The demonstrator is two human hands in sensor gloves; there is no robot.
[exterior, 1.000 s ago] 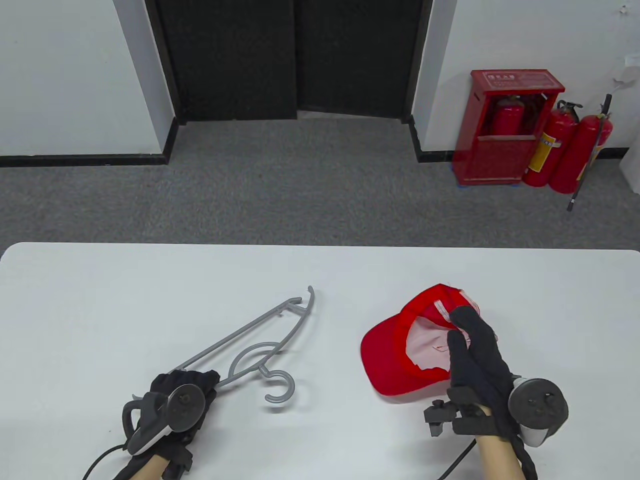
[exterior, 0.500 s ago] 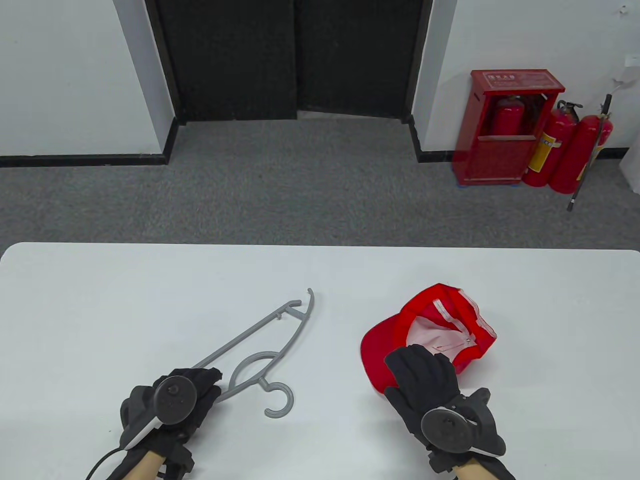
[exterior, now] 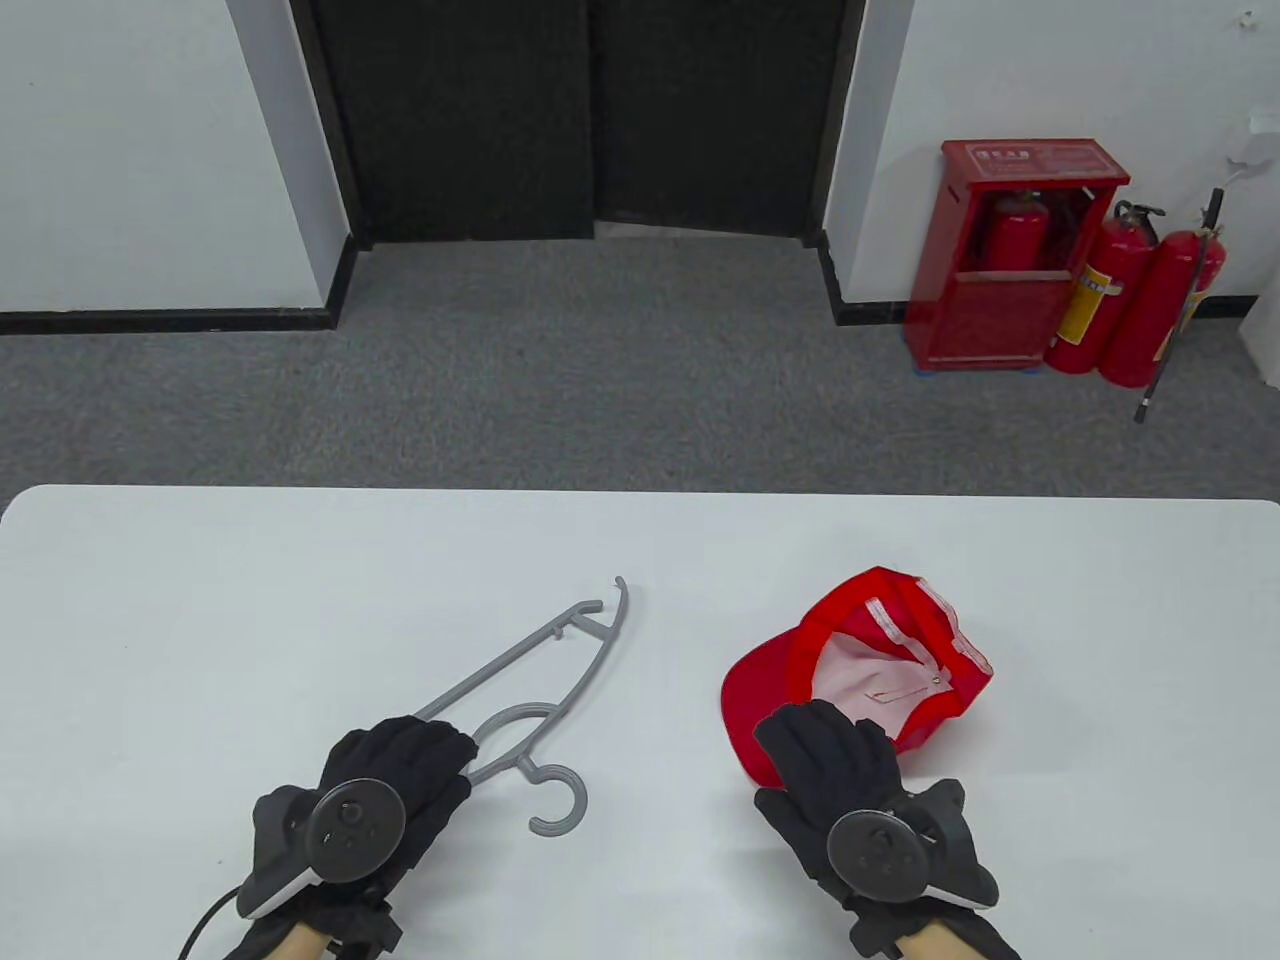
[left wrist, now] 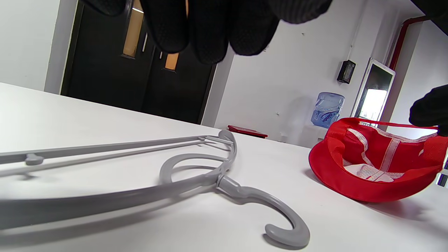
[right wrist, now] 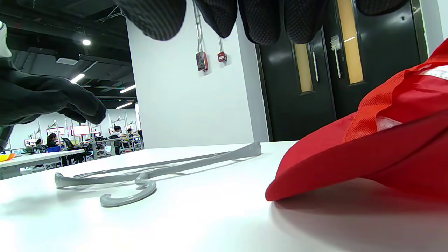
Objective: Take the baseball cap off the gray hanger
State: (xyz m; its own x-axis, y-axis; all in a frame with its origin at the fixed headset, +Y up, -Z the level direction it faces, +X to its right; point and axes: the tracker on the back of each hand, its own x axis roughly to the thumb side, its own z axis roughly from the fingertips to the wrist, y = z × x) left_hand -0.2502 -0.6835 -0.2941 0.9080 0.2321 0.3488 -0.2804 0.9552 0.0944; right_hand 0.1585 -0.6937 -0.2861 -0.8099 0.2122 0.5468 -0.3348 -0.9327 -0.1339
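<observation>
Baseball cap point(exterior: 860, 670) upturned on table point(exterior: 200, 600), off gray hanger point(exterior: 530, 690); both hands spread, empty above them.

You're working in an office or lab building. Your white bench point(exterior: 200, 600) stands on gray carpet point(exterior: 600, 380) facing dark double doors point(exterior: 590, 110). A red extinguisher cabinet point(exterior: 1010, 260) with loose extinguishers point(exterior: 1150, 300) sits by the wall. Your right wrist view shows an open hall with people at monitor desks point(right wrist: 84, 136); your left shows a water cooler point(left wrist: 327, 109).
</observation>
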